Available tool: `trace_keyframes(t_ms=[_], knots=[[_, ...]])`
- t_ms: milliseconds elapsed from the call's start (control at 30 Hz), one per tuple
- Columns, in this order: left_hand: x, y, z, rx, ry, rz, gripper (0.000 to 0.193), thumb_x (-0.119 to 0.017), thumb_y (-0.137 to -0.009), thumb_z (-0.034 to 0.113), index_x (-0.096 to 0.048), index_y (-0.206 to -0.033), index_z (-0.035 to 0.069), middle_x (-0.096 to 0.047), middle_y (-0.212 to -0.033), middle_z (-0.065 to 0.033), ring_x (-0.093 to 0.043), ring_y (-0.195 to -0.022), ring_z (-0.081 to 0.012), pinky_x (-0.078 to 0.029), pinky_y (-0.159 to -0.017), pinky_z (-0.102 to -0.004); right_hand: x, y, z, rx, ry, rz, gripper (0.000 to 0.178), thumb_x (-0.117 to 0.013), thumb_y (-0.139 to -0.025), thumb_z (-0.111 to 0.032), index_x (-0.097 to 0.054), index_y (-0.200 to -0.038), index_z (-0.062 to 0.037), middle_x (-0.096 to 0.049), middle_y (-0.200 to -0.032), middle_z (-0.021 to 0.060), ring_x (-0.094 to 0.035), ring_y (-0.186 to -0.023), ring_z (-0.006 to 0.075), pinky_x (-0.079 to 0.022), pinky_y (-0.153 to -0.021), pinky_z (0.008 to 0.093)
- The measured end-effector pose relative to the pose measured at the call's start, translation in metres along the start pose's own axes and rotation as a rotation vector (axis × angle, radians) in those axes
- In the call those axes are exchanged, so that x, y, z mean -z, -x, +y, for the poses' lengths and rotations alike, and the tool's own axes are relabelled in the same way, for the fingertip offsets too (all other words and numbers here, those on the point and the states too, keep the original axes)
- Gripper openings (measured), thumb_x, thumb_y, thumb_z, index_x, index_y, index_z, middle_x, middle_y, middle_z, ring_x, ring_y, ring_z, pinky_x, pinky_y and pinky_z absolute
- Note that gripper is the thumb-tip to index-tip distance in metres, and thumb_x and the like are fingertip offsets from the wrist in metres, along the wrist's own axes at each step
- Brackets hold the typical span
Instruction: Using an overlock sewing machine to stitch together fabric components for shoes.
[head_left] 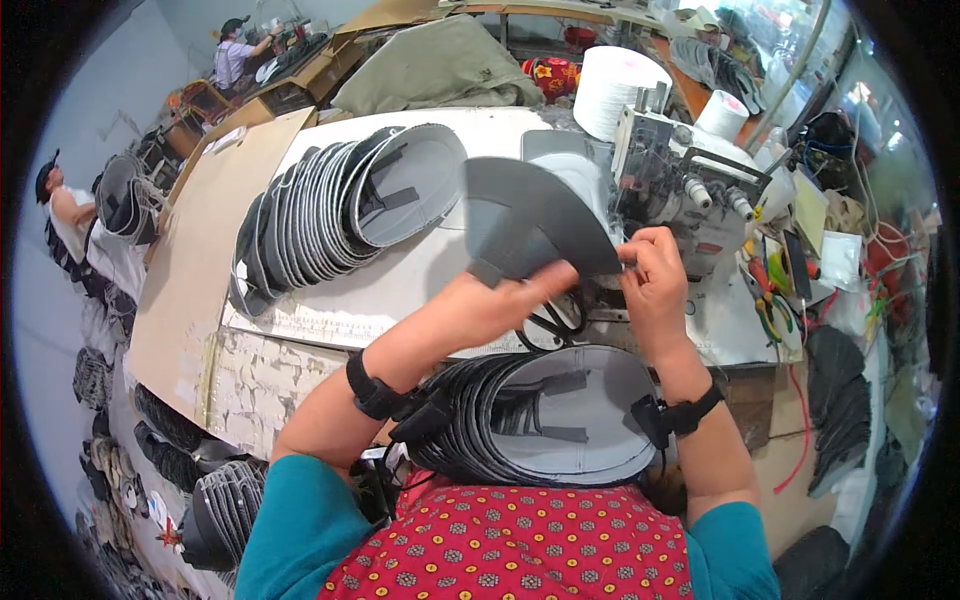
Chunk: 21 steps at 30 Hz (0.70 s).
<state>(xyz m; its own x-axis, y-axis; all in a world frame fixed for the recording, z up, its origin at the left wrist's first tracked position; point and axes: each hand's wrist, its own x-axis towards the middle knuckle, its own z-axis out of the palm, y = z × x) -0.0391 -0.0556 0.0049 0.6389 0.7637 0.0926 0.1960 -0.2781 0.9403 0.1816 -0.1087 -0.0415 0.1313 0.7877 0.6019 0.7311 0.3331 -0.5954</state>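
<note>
One curved dark grey piece [530,215], smooth-faced with a seam line, held raised between your two hands; it fans upward and away from the fingers, its lower edge resting at your left hand [505,295] and its right-hand corner at your right hand [655,280]. Left fingers: thumb laid across the near lower edge, gripping; the others are largely hidden, so their spread cannot be told. Right fingers: thumb and forefinger pinched together on the corner, remaining fingers curled in. Just below the left fingertips, one pair of black loop handles [555,320] on the table [400,278]. Beyond and left of your left fingers, one leaning stack of grey pieces [310,215] with pale rims. Nearer you than both sets of fingers, a second nested stack [600,400], open side up, against your red patterned apron [510,540]. Beyond your right fingers, one sewing machine [680,180]; past it, one large white thread cone [620,90]. Right of your right fingers, hand tools [770,305] with coloured grips.
</note>
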Motion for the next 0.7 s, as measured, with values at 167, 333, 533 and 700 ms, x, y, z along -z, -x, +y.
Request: trace_keyframes(t_ms=[167,333,533,700], knots=[[0.008,-0.015,-0.011,-0.135,-0.493,-0.226,0.021,-0.056,-0.089,0.002,-0.060,-0.110,0.000,-0.066,-0.084,-0.0121,-0.065,-0.084,-0.0232,-0.052,-0.079,-0.0377,0.006,0.002,-0.014,-0.204,-0.509,-0.122,0.012,-0.060,-0.088,0.009,-0.063,-0.095,-0.0002,-0.060,-0.072,0.0011,-0.050,-0.051,0.0057,-0.040,-0.048,0.0240],[0.021,-0.024,-0.002,-0.062,-0.143,-0.176,0.027,-0.055,-0.081,-0.006,-0.063,-0.106,0.001,-0.068,-0.082,-0.0129,-0.067,-0.072,-0.0186,-0.052,-0.070,-0.0321,0.025,0.002,-0.040,-0.241,-0.493,-0.160,0.010,-0.064,-0.088,0.006,-0.064,-0.096,0.0003,-0.061,-0.071,0.0020,-0.051,-0.050,0.0059,-0.040,-0.047,0.0240],[0.013,-0.032,0.004,-0.485,-0.745,0.488,0.055,-0.076,-0.066,-0.001,-0.053,-0.115,0.005,-0.057,-0.110,-0.0164,-0.056,-0.103,-0.0315,-0.045,-0.089,-0.0374,0.017,-0.005,-0.045,-0.145,-0.281,-0.131,0.009,-0.066,-0.088,0.003,-0.063,-0.096,0.0014,-0.060,-0.064,0.0035,-0.052,-0.048,0.0068,-0.040,-0.044,0.0263],[0.005,-0.060,-0.013,-0.460,-0.580,0.429,0.061,-0.077,-0.063,-0.002,-0.048,-0.116,0.001,-0.054,-0.114,-0.0215,-0.052,-0.108,-0.0409,-0.044,-0.095,-0.0423,-0.005,-0.010,-0.036,-0.232,-0.267,-0.091,0.011,-0.066,-0.088,0.003,-0.063,-0.098,0.0005,-0.060,-0.061,0.0041,-0.052,-0.045,0.0088,-0.041,-0.044,0.0281]])
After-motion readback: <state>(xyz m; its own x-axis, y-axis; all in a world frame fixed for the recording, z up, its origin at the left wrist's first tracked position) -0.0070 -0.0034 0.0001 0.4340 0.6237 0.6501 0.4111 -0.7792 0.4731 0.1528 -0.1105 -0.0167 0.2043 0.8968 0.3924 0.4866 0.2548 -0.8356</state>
